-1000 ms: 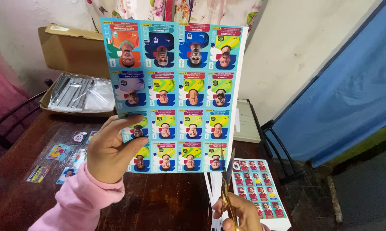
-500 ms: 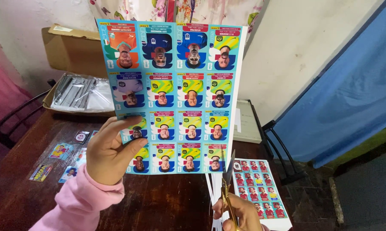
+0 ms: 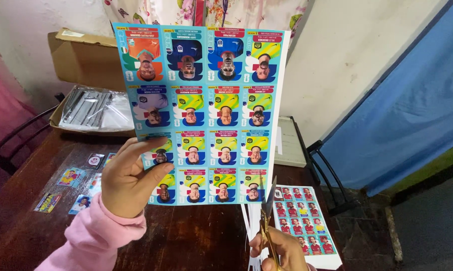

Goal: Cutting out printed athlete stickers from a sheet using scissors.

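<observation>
L hand (image 3: 128, 183) grips glossy card sheet (image 3: 201, 110); R hand (image 3: 281, 251) w/ metal scissors (image 3: 267, 221).

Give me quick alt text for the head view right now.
A left hand in a pink sleeve holds up a sheet of portrait stickers, while the right hand works gold-handled scissors at its lower right edge. Below, a dark wooden table holds another sticker sheet and loose cut stickers.

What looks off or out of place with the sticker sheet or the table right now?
The sticker sheet in the left hand is held upside down, its portraits inverted. Loose cut cards lie scattered askew on the table. The scissors in the right hand meet the sheet's lower right edge.
</observation>
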